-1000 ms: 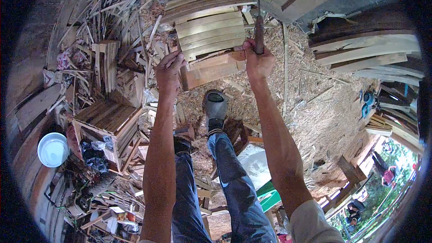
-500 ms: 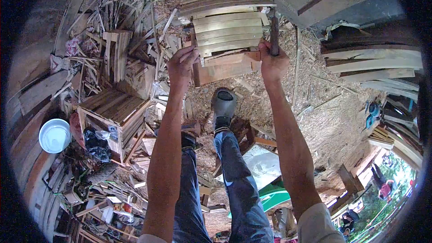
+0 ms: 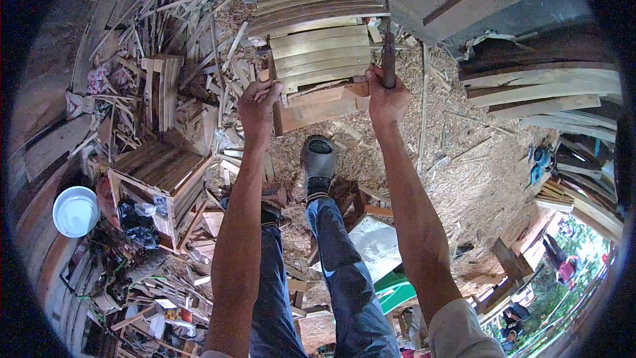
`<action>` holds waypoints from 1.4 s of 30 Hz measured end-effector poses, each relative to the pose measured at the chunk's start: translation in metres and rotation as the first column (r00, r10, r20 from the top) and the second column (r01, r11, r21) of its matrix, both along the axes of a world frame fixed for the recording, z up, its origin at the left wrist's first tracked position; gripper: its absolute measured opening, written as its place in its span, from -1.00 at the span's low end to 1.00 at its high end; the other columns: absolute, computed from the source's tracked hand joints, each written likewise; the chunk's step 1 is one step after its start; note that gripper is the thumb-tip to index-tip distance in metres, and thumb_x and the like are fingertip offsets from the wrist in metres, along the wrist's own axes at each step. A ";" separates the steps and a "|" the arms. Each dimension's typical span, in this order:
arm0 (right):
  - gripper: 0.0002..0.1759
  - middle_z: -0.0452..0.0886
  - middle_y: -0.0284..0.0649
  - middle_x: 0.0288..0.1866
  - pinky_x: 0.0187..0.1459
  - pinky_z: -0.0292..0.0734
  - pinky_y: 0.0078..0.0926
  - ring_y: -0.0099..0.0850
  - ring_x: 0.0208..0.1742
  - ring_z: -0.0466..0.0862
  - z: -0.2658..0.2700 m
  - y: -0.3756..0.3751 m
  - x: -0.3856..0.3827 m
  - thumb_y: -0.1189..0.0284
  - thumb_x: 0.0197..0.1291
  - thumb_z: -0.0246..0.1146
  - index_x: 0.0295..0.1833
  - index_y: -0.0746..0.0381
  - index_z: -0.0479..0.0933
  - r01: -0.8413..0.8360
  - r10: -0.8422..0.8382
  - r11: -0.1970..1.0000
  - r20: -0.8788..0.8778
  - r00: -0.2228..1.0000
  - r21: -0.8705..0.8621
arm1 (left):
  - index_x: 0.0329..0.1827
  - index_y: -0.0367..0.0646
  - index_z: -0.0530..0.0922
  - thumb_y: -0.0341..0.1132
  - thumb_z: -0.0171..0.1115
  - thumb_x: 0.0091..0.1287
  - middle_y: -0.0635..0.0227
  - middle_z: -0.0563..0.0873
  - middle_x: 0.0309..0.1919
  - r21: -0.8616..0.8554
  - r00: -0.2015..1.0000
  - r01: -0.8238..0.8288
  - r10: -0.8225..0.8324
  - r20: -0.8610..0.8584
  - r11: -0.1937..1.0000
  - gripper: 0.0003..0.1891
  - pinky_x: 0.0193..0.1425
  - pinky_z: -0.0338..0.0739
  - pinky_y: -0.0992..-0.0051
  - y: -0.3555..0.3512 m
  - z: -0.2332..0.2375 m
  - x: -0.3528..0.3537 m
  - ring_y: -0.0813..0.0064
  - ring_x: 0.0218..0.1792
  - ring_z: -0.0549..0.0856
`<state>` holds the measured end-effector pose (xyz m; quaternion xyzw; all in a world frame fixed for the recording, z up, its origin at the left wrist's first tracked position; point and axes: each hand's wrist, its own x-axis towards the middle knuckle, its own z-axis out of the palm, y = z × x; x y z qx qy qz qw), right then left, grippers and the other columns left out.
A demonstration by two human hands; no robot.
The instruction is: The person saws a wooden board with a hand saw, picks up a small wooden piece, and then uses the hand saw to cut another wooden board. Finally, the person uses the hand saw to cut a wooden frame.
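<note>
Fastening of slats looks to be the step in hand: the left hand [image 3: 257, 105], fingers pinched, steadies the left corner of the wooden crate [image 3: 318, 53] above the sawdust floor [image 3: 457, 159], the right hand [image 3: 386, 101] clenches an upright dark tool [image 3: 388, 56], and the next stroke calls for a firm brace.

No legible text, label, brand, number or sign noted. Checked slatted wooden crate [image 3: 318, 59], second crate [image 3: 162, 172], white bowl [image 3: 75, 211], plank stack [image 3: 543, 86]: bare or too blurred.
</note>
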<state>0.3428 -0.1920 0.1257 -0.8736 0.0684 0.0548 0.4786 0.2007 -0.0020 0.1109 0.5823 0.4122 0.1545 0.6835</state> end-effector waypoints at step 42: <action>-0.68 0.73 -0.22 -0.41 -0.33 0.51 -0.53 -0.54 -0.37 0.67 0.088 -0.028 -0.053 0.23 0.23 0.36 -0.18 0.31 0.66 0.134 -0.126 0.988 -0.097 0.987 0.074 | 0.02 -0.30 0.53 -0.59 0.14 0.13 0.08 0.56 0.03 0.794 0.725 0.587 -0.540 -0.429 0.157 -0.65 0.21 0.45 0.15 -0.050 0.048 0.068 0.06 0.10 0.54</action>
